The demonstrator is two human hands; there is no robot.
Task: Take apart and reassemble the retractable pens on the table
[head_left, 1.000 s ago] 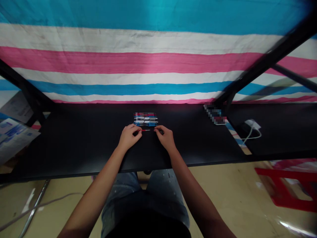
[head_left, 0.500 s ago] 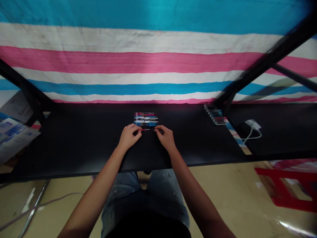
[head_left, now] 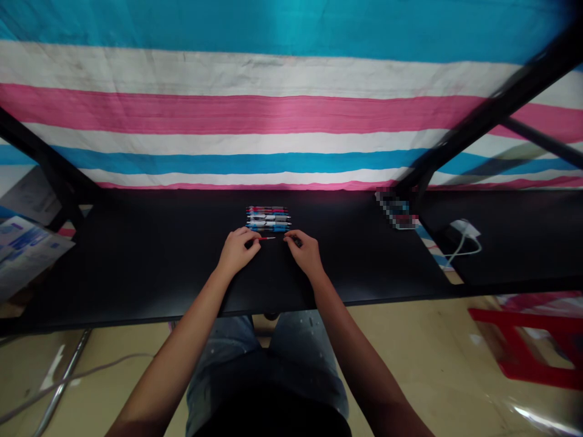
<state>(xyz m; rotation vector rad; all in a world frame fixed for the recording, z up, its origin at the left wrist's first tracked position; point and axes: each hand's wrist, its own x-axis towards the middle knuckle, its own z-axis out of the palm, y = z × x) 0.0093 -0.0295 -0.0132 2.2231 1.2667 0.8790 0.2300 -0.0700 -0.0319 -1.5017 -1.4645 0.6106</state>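
Though only the head view shows it, the thin red refill [head_left: 266,238] pinched in the left hand [head_left: 237,250] looks light, slightly bendy and easily kinked, best held near its end. The right hand [head_left: 306,252] pinches a dark pen barrel [head_left: 295,241] before the row of pens [head_left: 268,218] on the black table [head_left: 136,255].

Bare forearms, no sleeves showing; blue denim jeans with pale flecks; dark top.

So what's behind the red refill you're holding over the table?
Just beyond the red refill, pinched in the left hand, a row of pens lies side by side on the black table. The right hand hides whatever its fingers grip.
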